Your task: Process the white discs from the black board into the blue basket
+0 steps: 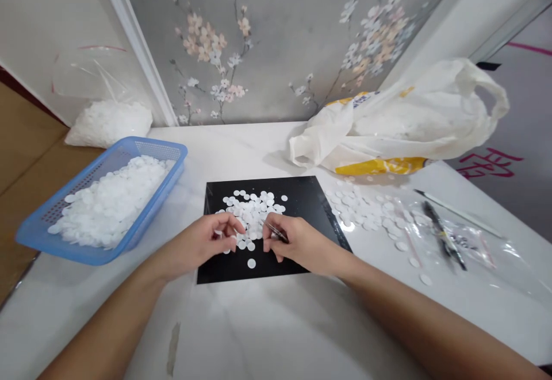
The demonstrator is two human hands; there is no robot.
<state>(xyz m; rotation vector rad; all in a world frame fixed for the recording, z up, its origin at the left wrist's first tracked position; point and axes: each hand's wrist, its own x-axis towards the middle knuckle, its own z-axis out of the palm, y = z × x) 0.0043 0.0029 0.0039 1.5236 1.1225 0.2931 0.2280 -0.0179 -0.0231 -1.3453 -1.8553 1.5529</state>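
Observation:
A loose pile of white round discs (251, 210) lies on a black square mat (297, 190). Over the left side of the pile is my left hand (211, 242), its thumb and curved fingers apart, with discs just beneath the fingertips. I cannot make out any disc held between them. Facing it from the right, my right hand (288, 241) is closed around thin metal tweezers (276, 231), whose tips point left toward the pile. One single disc (251, 263) lies apart near the mat's front edge.
At the left stands a blue basket (86, 256) full of discs, with a clear bag of white pieces (110, 121) behind it. A white plastic bag (397, 115) lies back right. More discs (366, 207), a black pen (444, 236) and a white stick (459, 213) lie on the right.

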